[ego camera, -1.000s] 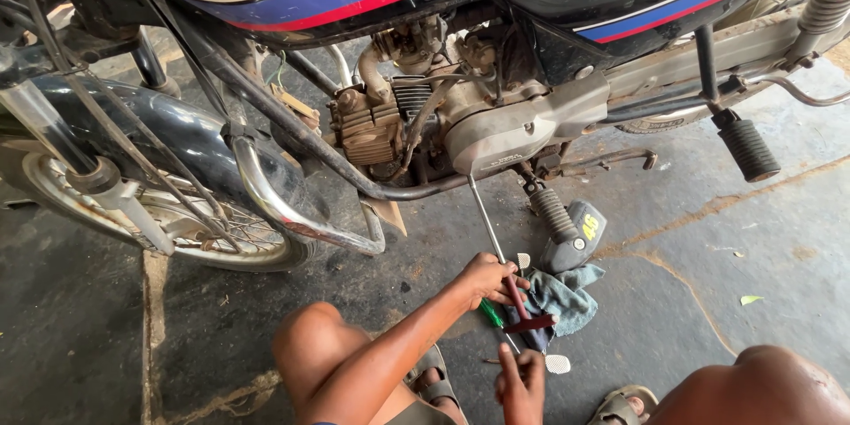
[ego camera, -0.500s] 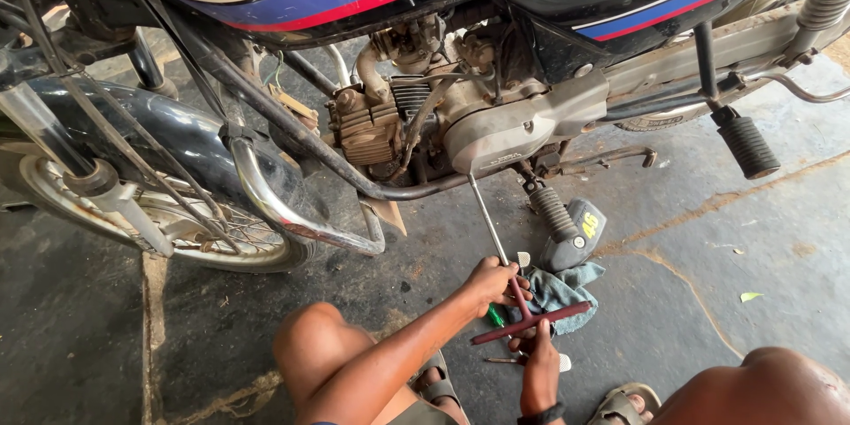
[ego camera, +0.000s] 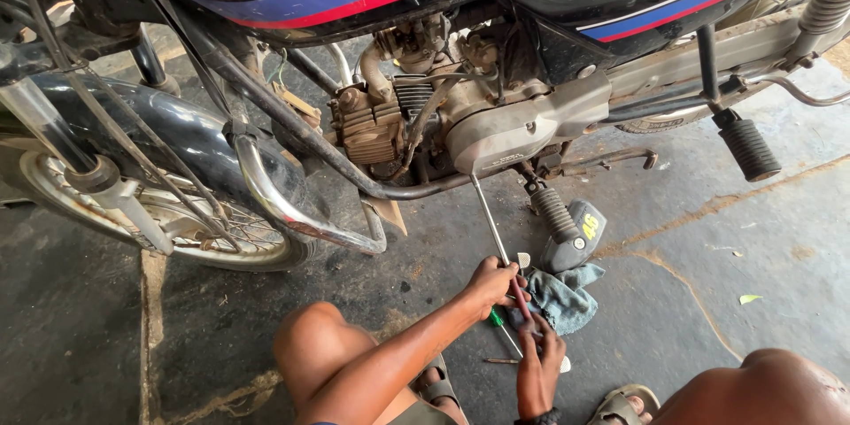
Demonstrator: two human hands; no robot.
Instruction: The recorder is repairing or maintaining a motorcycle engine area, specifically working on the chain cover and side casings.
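Right hand point(ego camera: 540, 356) now lower on long, red-handled steel screwdriver point(ego camera: 492, 226).

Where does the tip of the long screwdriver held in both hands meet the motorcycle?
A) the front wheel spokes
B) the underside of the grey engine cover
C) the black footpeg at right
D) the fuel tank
B: the screwdriver runs up from the left hand and right hand to the lower edge of the engine cover.
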